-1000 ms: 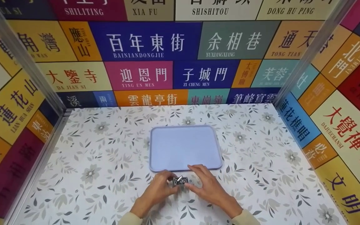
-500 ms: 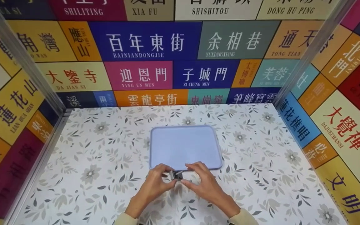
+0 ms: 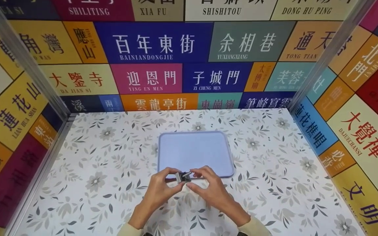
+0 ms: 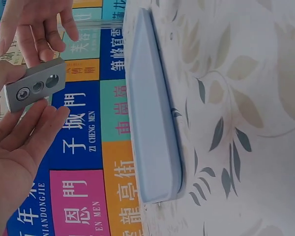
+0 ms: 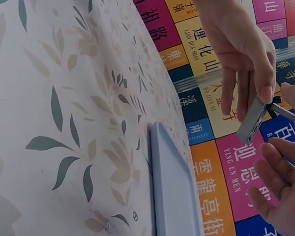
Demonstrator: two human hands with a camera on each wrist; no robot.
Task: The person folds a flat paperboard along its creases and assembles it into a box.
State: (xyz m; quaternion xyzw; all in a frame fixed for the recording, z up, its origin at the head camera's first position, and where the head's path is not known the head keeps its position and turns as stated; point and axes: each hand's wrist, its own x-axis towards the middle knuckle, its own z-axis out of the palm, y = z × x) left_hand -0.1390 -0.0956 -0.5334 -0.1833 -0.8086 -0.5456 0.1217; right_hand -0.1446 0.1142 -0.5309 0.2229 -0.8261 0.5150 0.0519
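Note:
Above the table, near the tray's front rim, a small grey metal block (image 4: pixel 37 86) is in the air. In the left wrist view, its flat face shows several round holes, one with a screw head in it. A thin silver rod (image 5: pixel 284 112), like a bolt, sticks out of its other side, with a black bit at its base. My left hand (image 3: pixel 158 186) pinches the block between thumb and fingers. My right hand (image 3: pixel 213 188) is bent around the rod, index fingertip right at its end and thumb close to the block. Whether these fingers grip the rod, I cannot tell.
A pale blue tray (image 3: pixel 195 152) lies just beyond the hands on a table (image 3: pixel 110 154) with a white leaf-and-flower cover. Walls (image 3: pixel 153 42) of coloured sign panels with Chinese characters stand at the back and both sides, with clear strips (image 3: pixel 320 62) at the corners.
Both hands have moved forward with the metal block, which now overlaps the tray's front rim in the head view. The block has turned, and the right index finger has come closer to the rod.

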